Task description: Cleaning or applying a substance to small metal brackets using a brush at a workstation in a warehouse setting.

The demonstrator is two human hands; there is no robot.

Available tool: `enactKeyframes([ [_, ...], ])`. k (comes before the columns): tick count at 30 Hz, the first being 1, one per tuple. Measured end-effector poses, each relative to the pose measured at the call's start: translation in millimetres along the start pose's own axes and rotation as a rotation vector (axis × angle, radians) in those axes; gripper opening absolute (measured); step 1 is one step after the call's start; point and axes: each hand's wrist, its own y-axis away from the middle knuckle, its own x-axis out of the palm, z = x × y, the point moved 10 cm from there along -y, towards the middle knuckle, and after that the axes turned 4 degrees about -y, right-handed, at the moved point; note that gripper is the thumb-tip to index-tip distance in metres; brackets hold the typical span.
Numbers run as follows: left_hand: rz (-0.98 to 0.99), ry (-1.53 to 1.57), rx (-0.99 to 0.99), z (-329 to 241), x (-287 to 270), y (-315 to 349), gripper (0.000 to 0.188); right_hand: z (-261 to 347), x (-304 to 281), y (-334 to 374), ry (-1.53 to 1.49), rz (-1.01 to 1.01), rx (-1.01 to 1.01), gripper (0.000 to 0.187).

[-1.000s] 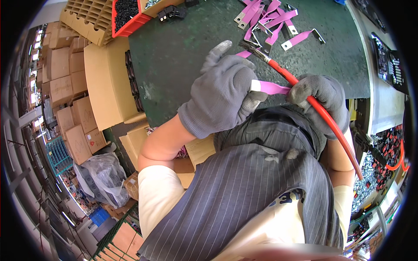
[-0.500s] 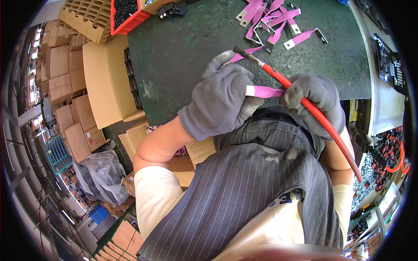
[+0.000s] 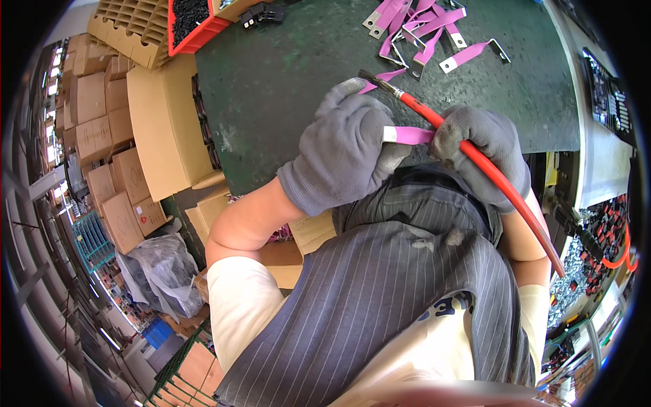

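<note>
Both my hands wear grey knit gloves. My left hand (image 3: 346, 152) is closed on a purple-coated metal strip (image 3: 412, 136) with a bare silver end, held level above my lap. My right hand (image 3: 485, 149) grips a paintbrush (image 3: 498, 178) with a long red handle, and its fingertips meet the strip's other end. The brush's dark bristles (image 3: 377, 83) point up and left, past my left fingertips. A second purple piece (image 3: 384, 77) shows between those fingertips and the bristles; whether my left hand holds it, I cannot tell.
Several loose purple strips (image 3: 434, 27) with bent silver ends lie on the dark green table (image 3: 285, 81). Small black parts fill a red bin (image 3: 203, 34) at the far left. An open carton (image 3: 163, 129) stands beside the table, with stacked boxes (image 3: 102, 136) further left.
My right hand has shifted slightly left and up with the paintbrush, bringing the bristles a little further left. It has come closer to my left hand, which has hardly moved.
</note>
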Motion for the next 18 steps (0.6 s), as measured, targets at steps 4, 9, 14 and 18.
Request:
enactKeyframes([
  [4,-0.043,0.101,0.013,8.6,5.5,1.6,0.023,-6.1,3.8,-1.3,0.003,0.006,0.036,0.014],
  [9,0.054,0.48,-0.218,43.8,30.2,9.7,0.032,-11.6,-14.4,-8.1,0.095,-0.115,0.183,0.017],
  [14,0.005,0.598,-0.247,45.5,16.1,2.6,0.035,-9.6,-79.6,22.0,-0.129,-0.493,0.234,0.037],
  [18,0.04,0.556,-0.195,42.7,23.0,2.1,0.038,-13.2,-71.5,27.3,-0.089,-0.405,0.328,0.032],
])
